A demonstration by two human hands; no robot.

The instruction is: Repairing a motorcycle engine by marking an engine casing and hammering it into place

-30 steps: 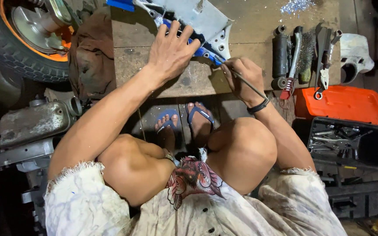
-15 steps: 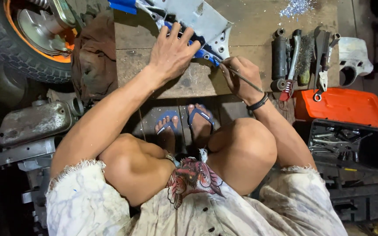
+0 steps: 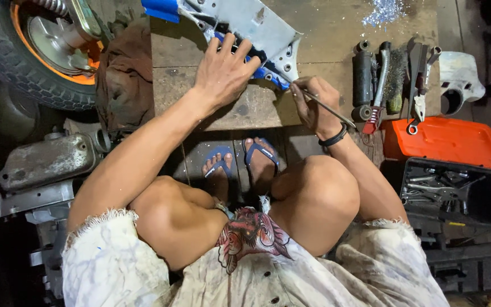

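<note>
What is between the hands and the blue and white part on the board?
Nothing visible. The left hand lies flat on the blue and white panel, and the right hand holds a thin metal tool with its tip at the panel's edge.

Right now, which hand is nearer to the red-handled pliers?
Right. The right hand, holding a thin metal rod, sits just left of the pliers. The left hand is farther left, pressing on the white and blue panel.

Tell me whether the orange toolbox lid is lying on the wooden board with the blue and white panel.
No: the orange lid lies off the wooden board, right of it, by the open black toolbox.
</note>
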